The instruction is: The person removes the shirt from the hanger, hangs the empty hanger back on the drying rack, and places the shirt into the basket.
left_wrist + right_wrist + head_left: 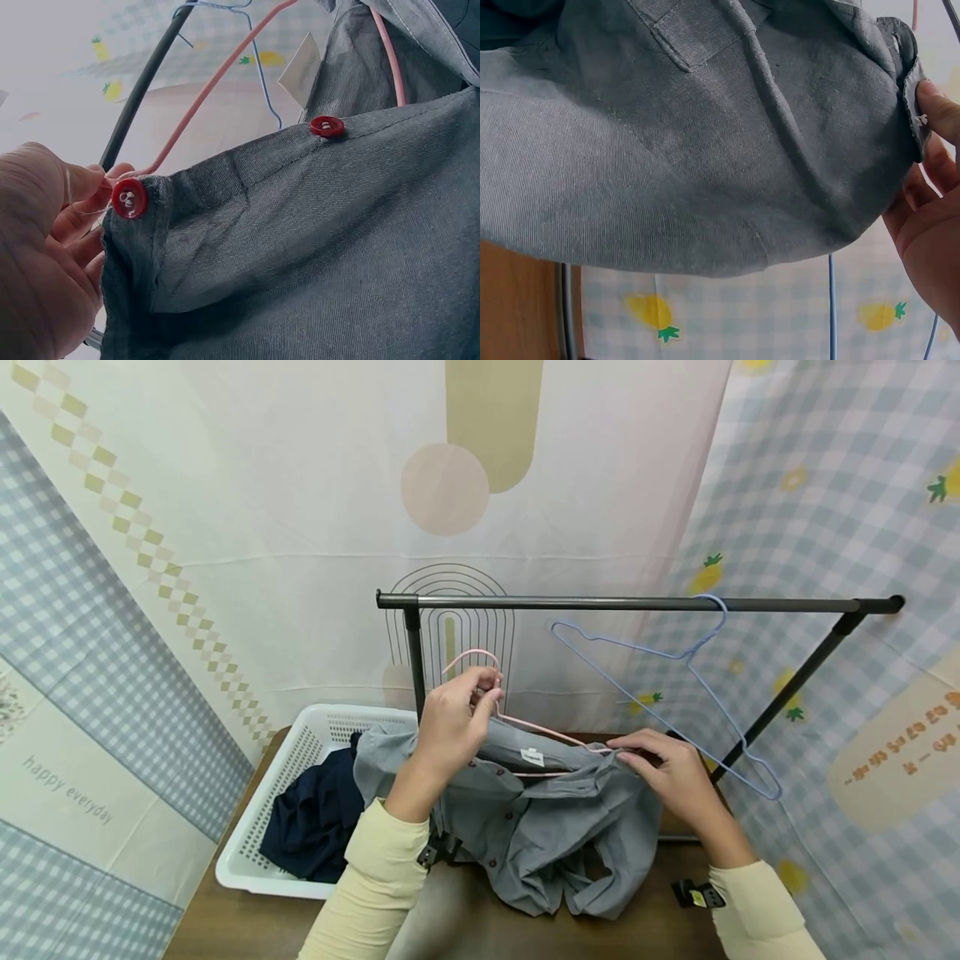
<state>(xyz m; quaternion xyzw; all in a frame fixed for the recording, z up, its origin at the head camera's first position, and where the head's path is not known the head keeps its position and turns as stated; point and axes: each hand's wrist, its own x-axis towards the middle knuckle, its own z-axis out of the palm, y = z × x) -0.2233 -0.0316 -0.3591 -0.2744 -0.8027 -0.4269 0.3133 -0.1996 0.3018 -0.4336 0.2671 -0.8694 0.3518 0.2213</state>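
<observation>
The left hand (456, 714) pinches the pink hanger (542, 729) near its hook; the right hand (672, 770) pinches the grey garment (540, 835) by its edge. The garment drapes between and below them — white basket (291, 760) left of the left hand, blue hanger (637, 647) beyond the right.

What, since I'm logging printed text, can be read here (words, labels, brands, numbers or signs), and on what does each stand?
"happy everyday": on the left cloth.
Orange lettering on the right cloth: not legible.
White label inside the grey shirt: too small to read.
Yellow marking on the right wrist device: too small.
</observation>
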